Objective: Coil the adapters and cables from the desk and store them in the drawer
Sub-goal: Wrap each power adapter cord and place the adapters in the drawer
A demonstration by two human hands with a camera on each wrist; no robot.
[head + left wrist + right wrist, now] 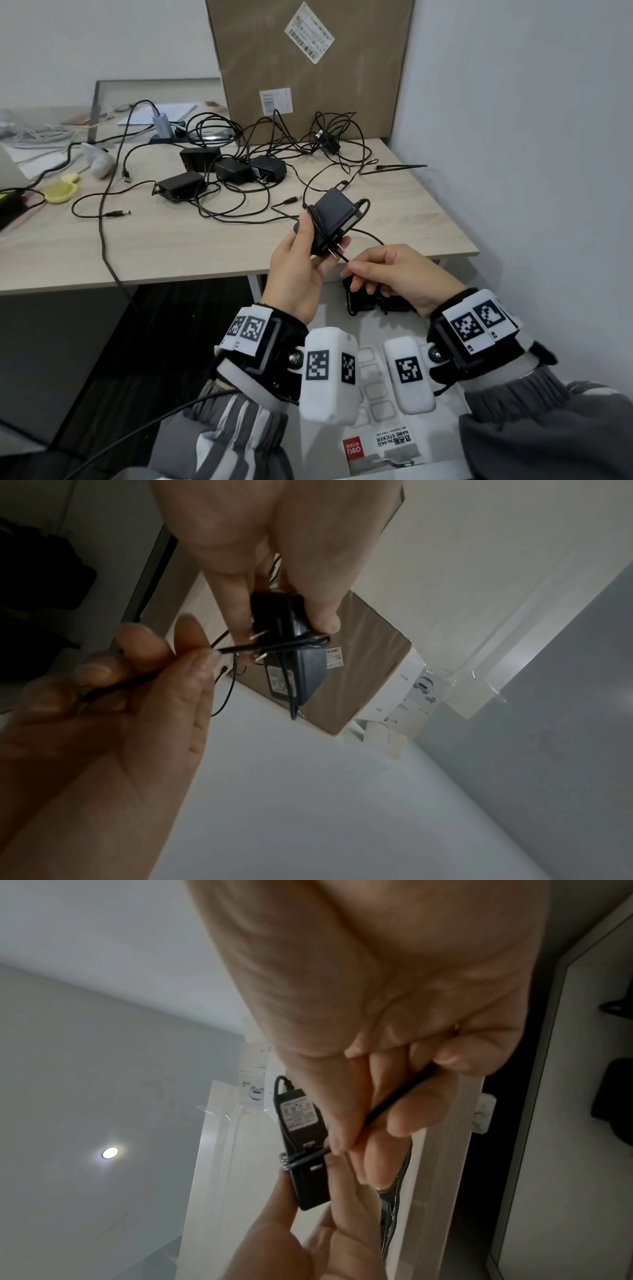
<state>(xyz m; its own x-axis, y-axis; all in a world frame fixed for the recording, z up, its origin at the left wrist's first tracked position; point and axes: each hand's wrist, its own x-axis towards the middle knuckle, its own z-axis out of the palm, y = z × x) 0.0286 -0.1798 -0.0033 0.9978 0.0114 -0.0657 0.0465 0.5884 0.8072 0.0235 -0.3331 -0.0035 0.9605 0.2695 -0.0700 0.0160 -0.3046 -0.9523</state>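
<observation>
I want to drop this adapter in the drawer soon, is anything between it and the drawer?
Nothing solid visible. The adapter is held by the left hand above the open drawer. But its cable, pinched by the right hand, is not fully wound and trails back over the desk.

The place reads as an office: a pale wood-grain desk [212, 240] set against plain white walls, a shipping-labelled cardboard box [308, 68] standing at 12 o'clock, papers [157, 114] at 11 o'clock, and a name-sticker pack [380, 448] in the open drawer [445, 442] at 6 o'clock.
</observation>
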